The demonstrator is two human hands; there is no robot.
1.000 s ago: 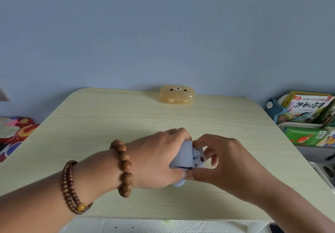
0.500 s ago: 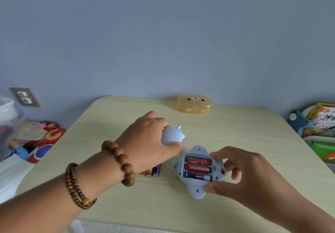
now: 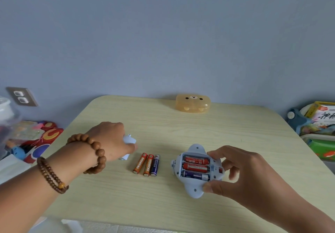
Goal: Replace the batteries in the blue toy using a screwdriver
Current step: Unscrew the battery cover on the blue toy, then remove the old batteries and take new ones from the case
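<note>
On table [image 3: 181,212], right of centre, toy [image 3: 192,191] is belly-up w/ its battery bay open. Three cells [image 3: 195,167] sit side by side inside, two red and one purple-silver, the latter nearest the person. R hand [image 3: 241,174] holds toy from its right side, thumb on the near fin, fingers curled over the far right edge. Just left of toy, apart from it, three loose cells [image 3: 147,164] lie side by side on the wood: two orange, one purple. Further left, L hand [image 3: 110,140] grips a pale blue cover [image 3: 129,140], fingers curled round it, low over table; can't tell if cover touches the wood. L wrist and forearm wear brown bead bracelets [image 3: 95,154]. At table's far edge sits an amber bear-face case [image 3: 192,103]. Off table: wall socket [image 3: 21,96] at left, books [image 3: 324,122] at right.
</note>
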